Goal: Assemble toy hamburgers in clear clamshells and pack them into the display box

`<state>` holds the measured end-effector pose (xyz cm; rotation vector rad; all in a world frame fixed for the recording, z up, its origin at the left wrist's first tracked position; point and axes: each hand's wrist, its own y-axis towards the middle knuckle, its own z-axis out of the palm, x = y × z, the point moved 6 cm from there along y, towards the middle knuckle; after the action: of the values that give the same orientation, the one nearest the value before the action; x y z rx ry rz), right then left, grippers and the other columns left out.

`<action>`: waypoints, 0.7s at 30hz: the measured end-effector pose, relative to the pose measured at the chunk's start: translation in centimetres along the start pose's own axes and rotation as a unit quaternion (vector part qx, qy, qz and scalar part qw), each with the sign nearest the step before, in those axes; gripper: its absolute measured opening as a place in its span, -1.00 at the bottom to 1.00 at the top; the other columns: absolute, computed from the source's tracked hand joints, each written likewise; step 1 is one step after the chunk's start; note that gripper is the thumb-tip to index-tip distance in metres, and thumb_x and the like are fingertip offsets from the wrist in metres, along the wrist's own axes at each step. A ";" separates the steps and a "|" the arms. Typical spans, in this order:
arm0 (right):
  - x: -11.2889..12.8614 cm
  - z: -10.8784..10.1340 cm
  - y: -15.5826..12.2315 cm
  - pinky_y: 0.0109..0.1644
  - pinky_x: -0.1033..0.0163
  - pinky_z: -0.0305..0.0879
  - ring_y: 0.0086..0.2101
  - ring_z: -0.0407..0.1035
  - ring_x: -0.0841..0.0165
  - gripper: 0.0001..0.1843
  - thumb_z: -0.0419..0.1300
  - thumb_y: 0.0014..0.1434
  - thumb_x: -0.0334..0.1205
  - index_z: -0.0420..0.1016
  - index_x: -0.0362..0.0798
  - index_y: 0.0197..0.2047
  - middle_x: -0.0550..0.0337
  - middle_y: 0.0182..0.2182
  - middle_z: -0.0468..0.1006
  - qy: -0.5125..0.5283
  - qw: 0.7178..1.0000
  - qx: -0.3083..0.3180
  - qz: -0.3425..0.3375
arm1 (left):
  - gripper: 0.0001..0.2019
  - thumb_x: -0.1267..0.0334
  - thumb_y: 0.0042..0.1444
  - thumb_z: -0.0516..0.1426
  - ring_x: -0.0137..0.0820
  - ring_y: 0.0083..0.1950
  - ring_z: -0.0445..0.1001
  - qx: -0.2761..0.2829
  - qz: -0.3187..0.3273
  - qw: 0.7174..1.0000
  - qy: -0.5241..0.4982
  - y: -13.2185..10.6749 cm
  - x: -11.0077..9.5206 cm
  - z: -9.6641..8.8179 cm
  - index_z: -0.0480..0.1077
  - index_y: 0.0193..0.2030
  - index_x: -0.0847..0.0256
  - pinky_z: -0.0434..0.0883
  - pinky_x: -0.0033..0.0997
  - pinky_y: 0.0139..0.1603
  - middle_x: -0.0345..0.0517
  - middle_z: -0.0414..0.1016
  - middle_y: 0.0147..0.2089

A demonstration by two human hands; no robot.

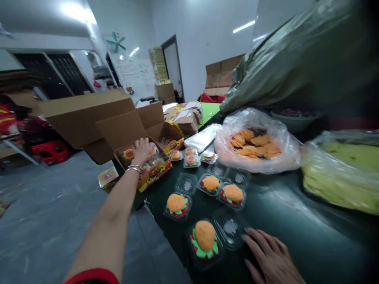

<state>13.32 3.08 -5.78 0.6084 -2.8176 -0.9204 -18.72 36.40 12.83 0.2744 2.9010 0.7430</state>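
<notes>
My left hand (142,150) reaches into an open display carton (154,176) and rests over toy burgers packed in clear cases. Its fingers look spread; part of what lies under the palm is hidden. My right hand (271,256) lies at the table's near edge, fingers stretched out, fingertips by the rim of a clear lid (231,228). That lid belongs to an open clear case with a toy burger (205,238), orange bun over green and red layers. Beyond it sit more open cases with a burger on the left (177,204), a burger at the back (211,183) and a burger on the right (233,193).
Several closed burger packs (191,158) stand behind the open cases. A clear bag of orange pieces (256,144) and a bag of yellow pieces (340,173) lie on the dark table (284,201). Flattened cartons (186,116) are stacked behind; a large sack (284,59) looms at right.
</notes>
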 end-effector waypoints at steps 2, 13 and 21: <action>0.0 -0.9 0.5 -0.04 0.04 0.31 -0.06 0.41 0.14 -0.56 0.19 0.10 -0.19 0.37 -0.01 0.07 0.03 -0.02 0.55 0.030 0.998 0.024 0.041 | -0.61 0.29 0.30 -0.13 -0.16 0.14 0.26 0.019 0.016 0.999 -0.022 -1.7 -3.7 -0.6 0.21 0.14 0.52 0.17 -0.09 0.19 0.25 0.35 0.14; -1.3 -2.0 0.7 0.08 -0.09 0.32 0.04 0.32 0.12 -0.50 0.17 0.12 -0.23 0.19 -0.05 0.13 -0.06 0.04 0.38 0.254 0.929 -0.001 0.270 | -0.76 0.21 0.20 0.00 -0.23 -0.25 0.49 0.321 0.256 0.906 -0.098 -18.7 -22.5 2.4 0.46 -0.30 0.24 0.34 -0.35 -0.22 0.05 0.53 -0.32; 1.5 -2.7 1.3 0.08 -0.10 0.30 0.13 0.22 0.07 -0.39 0.09 0.08 -0.38 0.15 -0.04 0.22 -0.11 0.11 0.33 0.214 0.944 -0.027 0.251 | -0.72 0.25 0.19 0.00 -0.22 -0.15 0.52 0.390 0.222 0.885 -0.127 -22.6 -18.4 -1.2 0.44 -0.05 0.23 0.38 -0.34 -0.10 0.05 0.57 -0.17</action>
<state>12.15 2.00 -2.89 0.0494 -2.3664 -0.6642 -4.20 12.49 4.40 1.0456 2.7289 -0.4572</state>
